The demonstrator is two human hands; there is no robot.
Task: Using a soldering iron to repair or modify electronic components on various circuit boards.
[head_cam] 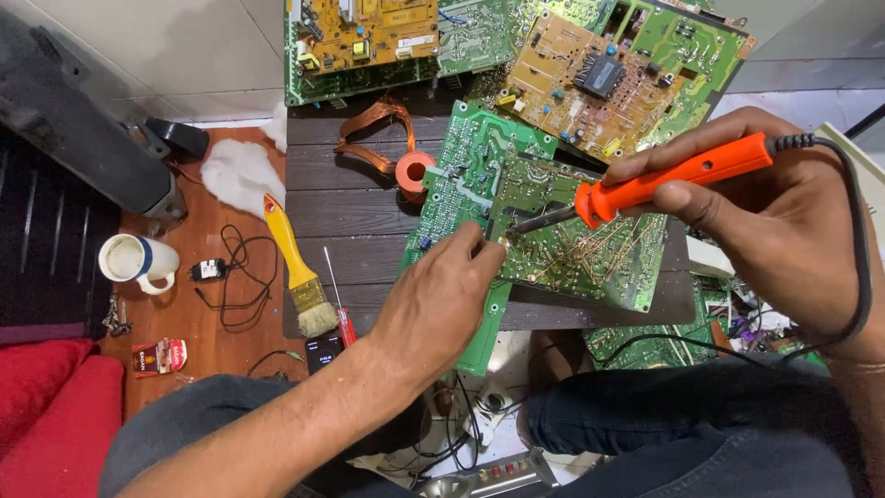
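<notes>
The right hand (784, 221) grips a light, rigid orange soldering iron (678, 180) by its handle; left hand (442, 295) fingers pinch the thin, stiff, fragile green circuit board (590, 258) at its edge.

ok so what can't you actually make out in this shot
Head view only:
- Iron tip contact on the board: too small to tell.
- What the left hand pinches: hidden by its fingers.
- Right hand wrist and cord end: cut off by the right edge.
- Mug contents: unclear.
</notes>
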